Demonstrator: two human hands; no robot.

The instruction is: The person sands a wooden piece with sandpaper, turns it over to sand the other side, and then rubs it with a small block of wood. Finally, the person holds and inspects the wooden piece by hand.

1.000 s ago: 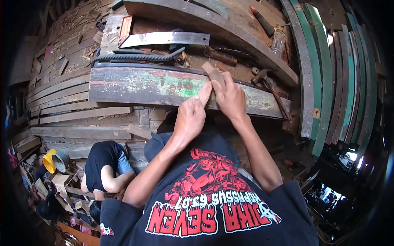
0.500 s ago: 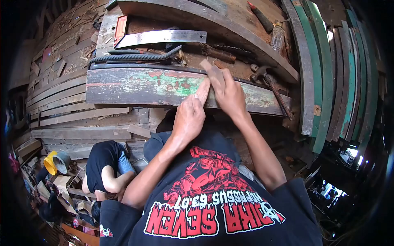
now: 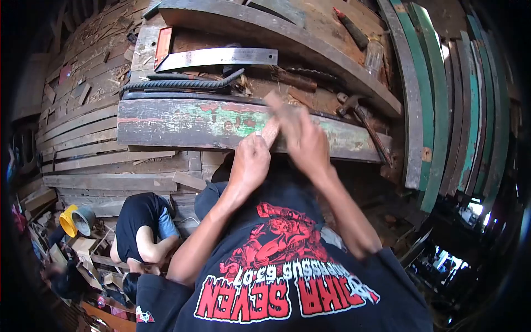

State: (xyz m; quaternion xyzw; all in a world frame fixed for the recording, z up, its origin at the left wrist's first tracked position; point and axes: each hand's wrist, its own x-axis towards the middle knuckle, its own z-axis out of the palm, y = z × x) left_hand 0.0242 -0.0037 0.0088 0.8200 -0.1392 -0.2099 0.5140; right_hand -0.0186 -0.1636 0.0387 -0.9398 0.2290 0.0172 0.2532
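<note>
While floor planks [image 3: 77, 124] fan across the left of the frame, green and brown boards [image 3: 440, 110] line the right, and a black printed T-shirt [image 3: 310, 260] fills the bottom centre. A thick beam [image 3: 254, 19] runs from the top towards the upper right. Below it, a plank with flaking green paint [image 3: 177, 124] crosses the centre, beneath both hands. At lower left a person [image 3: 135, 224] bends forward, near a yellow bucket [image 3: 67, 220] and a grey one. Above the painted plank lie a try square [image 3: 221, 57], a ribbed steel bar [image 3: 177, 85] and, farther right, a claw hammer [image 3: 362, 113], its handle slanting over the plank.

The right hand [image 3: 304, 138], motion-blurred, curls around a flat wooden piece [image 3: 274, 103], whose end juts towards the upper left. The left hand [image 3: 252, 159] is closed around a narrow wooden strip [image 3: 270, 131]; the strip's upper end meets the flat piece, though blur hides the exact contact.
</note>
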